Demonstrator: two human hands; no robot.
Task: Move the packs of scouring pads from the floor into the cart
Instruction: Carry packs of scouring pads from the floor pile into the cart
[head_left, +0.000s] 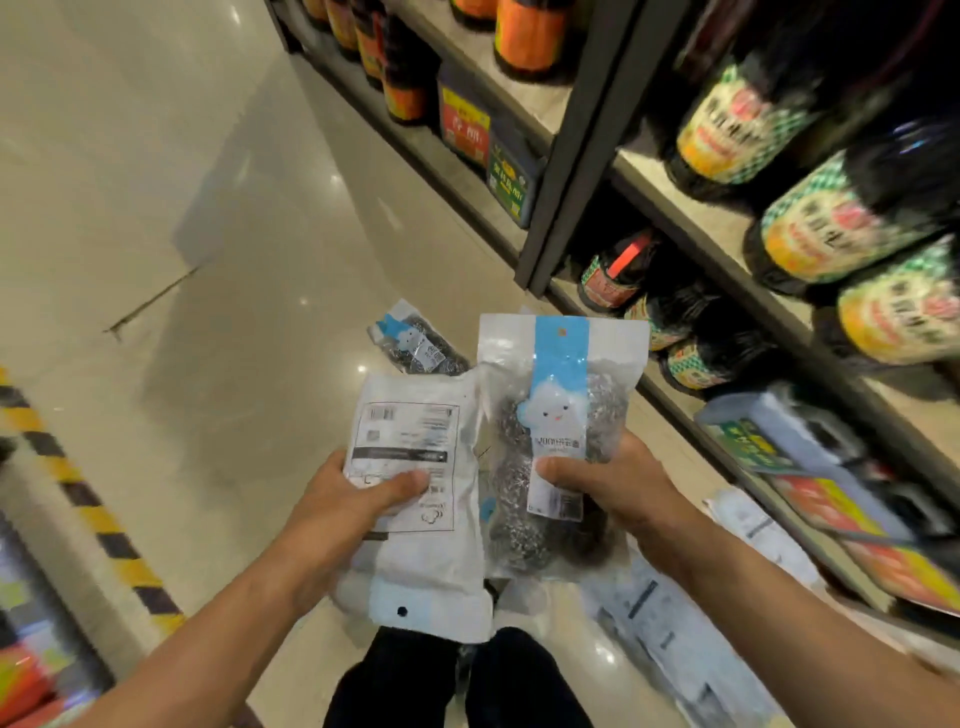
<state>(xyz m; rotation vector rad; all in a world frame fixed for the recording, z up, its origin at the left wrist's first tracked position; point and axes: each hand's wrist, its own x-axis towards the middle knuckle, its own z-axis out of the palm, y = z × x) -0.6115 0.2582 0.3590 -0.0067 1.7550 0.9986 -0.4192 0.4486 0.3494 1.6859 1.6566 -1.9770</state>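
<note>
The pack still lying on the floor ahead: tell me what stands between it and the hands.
The pack on the floor lies past the two held packs. The left hand grips a pack back side up; the right hand grips a pack front side up. Both hands are full; otherwise nothing visible blocks it.

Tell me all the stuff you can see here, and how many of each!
Packs of scouring pads in the hands: two, clear and white with blue strips; pack in left hand shows its printed back, pack in right hand shows its cloud-face front.
Pack on the floor: one, dark with a blue label, beyond the held packs.
More white packs: blurred, count unclear, on the floor at lower right.
Dark bottles: many, with yellow, green and orange labels, on the shelves at right.
Shelves: dark frame, pale boards.
Floor: shiny beige tiles.
Striped edge: yellow and black, at left.
Legs: dark trousers, bottom centre.
Left hand: grips one pack.
Right hand: grips the other.
</note>
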